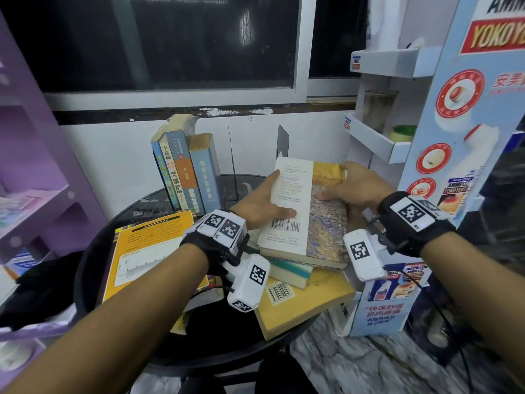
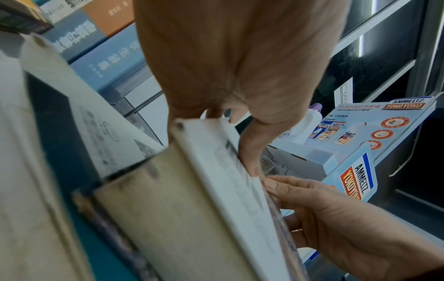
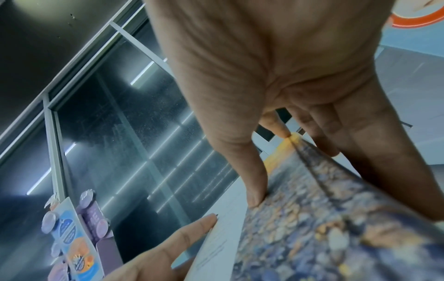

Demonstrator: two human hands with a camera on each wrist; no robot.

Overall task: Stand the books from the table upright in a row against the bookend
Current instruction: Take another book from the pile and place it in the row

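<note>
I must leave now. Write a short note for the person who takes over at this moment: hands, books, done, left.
Left hand and right hand both grip the top book, one on each side, above the flat pile.
Four books already stand in a leaning row at the back of the table.
Left: stand this book beside them, then the pile and the yellow book.

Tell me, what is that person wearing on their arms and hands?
Both forearms are bare, with no sleeves. The left hand and right hand wear no gloves. Each wrist has a black strap carrying white boxes printed with black-and-white square codes, and thin black cables run from them.
</note>
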